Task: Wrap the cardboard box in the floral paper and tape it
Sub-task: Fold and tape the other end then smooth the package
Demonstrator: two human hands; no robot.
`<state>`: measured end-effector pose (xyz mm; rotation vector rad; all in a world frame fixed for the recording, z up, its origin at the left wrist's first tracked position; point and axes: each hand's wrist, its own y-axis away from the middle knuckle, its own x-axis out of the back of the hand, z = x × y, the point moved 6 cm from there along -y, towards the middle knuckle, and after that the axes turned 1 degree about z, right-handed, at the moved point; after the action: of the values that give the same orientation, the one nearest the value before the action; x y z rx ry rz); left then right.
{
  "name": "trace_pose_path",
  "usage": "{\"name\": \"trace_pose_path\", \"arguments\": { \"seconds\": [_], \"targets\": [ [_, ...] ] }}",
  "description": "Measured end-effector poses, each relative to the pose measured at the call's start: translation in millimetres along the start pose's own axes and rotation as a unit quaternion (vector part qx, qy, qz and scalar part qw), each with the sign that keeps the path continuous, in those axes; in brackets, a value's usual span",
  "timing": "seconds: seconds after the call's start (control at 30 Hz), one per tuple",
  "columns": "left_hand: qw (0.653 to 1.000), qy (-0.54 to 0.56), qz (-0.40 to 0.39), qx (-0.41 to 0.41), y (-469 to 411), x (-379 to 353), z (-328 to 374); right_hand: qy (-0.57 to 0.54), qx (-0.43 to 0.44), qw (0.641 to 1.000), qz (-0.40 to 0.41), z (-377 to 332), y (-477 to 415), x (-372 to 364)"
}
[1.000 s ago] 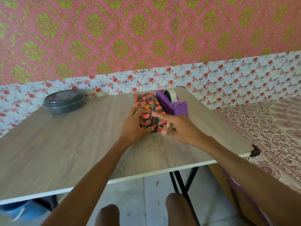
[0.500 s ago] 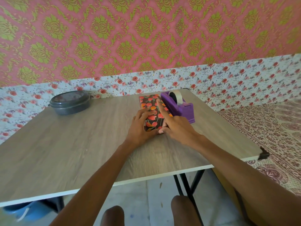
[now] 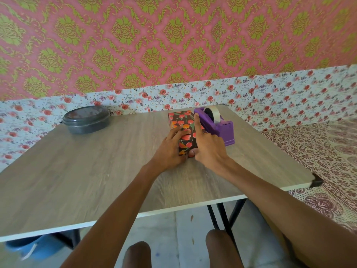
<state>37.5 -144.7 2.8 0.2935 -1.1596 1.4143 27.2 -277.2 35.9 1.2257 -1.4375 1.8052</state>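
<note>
At the far left of the table (image 3: 77, 171) sat a dark round lidded container (image 3: 86, 119), close to the back edge and well apart from everything else, in the same spot as half a second before. Toward the middle lay the cardboard box (image 3: 183, 128), fully covered in dark floral paper with red and orange blooms, its long side running away from the person and its right flank just beside the purple tape dispenser (image 3: 218, 126). The left hand (image 3: 170, 149) rested against the box's near left side, fingers (image 3: 178, 130) spread flat over the top edge and holding the paper down — much as it had a moment earlier, though the thumb end was hidden under the palm. The right hand (image 3: 208, 149) had changed more: a second ago it lay low across the near end of the box with its fingers blurred, and now its index finger stretched out straight along the box's right top edge, the tip reaching nearly to the far end next to the dispenser's tape roll (image 3: 213, 113) — the other fingers curled in, the thumb tucked against the near end face. Whether a strip of tape lay under that finger could not be told. At the far right, a patterned bed cover (image 3: 318, 161) bordered the table.
</note>
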Motion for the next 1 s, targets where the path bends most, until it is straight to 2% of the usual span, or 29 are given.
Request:
{"name": "trace_pose_path", "arguments": {
  "seconds": [0.23,0.6,0.87,1.0],
  "targets": [
    [1.000,-0.007,0.004,0.011,0.1,-0.9,-2.9,-0.021,-0.007,1.000,-0.004,-4.2,6.4,1.3],
    [1.000,-0.010,-0.012,0.019,0.7,1.2,1.1,0.064,-0.015,0.998,0.019,0.5,8.7,3.2],
    [0.999,-0.019,-0.023,0.034,0.2,1.7,3.1,0.066,-0.036,0.995,0.065,26.3,6.8,3.0],
    [0.999,-0.025,-0.028,0.038,1.8,2.6,4.3,0.091,-0.038,0.993,0.059,22.7,6.3,-4.6]
  ]
}}
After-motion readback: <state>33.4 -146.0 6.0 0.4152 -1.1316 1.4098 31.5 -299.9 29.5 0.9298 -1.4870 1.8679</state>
